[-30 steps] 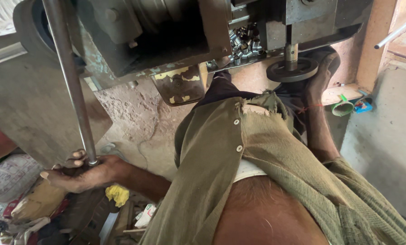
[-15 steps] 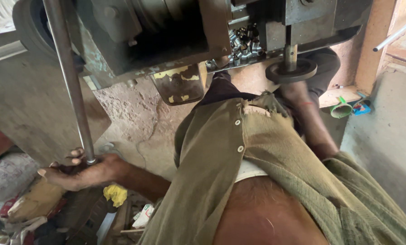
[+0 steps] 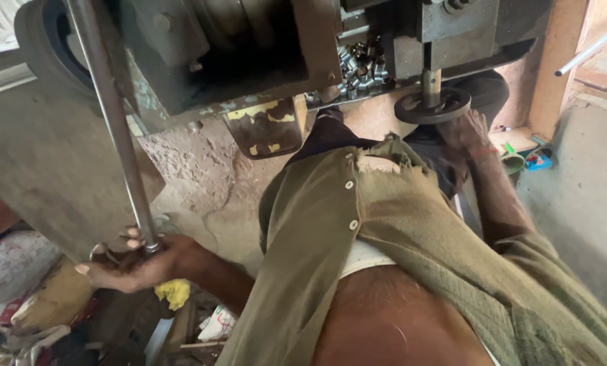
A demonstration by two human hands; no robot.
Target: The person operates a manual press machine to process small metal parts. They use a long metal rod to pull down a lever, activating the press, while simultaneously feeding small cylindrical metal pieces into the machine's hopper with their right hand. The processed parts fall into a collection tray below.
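I look down along my own body in a torn olive shirt (image 3: 385,224). My left hand (image 3: 137,261) is closed around the lower end of a long grey steel rod (image 3: 110,122) that slants up to the top left. My right hand (image 3: 462,132) reaches up under a round dark handwheel (image 3: 432,106) on a short vertical shaft and touches its underside; how the fingers hold it is partly hidden. Above both hangs a heavy dark metal machine body (image 3: 249,54). Several small shiny metal sleeves (image 3: 357,61) are piled on the machine.
A rough concrete floor (image 3: 201,176) lies below. Bags, rags and a yellow cloth (image 3: 174,293) clutter the lower left. A grey slanted metal panel (image 3: 39,169) stands at left. Green and blue small items (image 3: 523,161) sit by an orange pillar (image 3: 554,68) at right.
My right hand has stayed at the handwheel, shifting slightly beneath it. My left hand keeps its hold on the rod, which barely moves.
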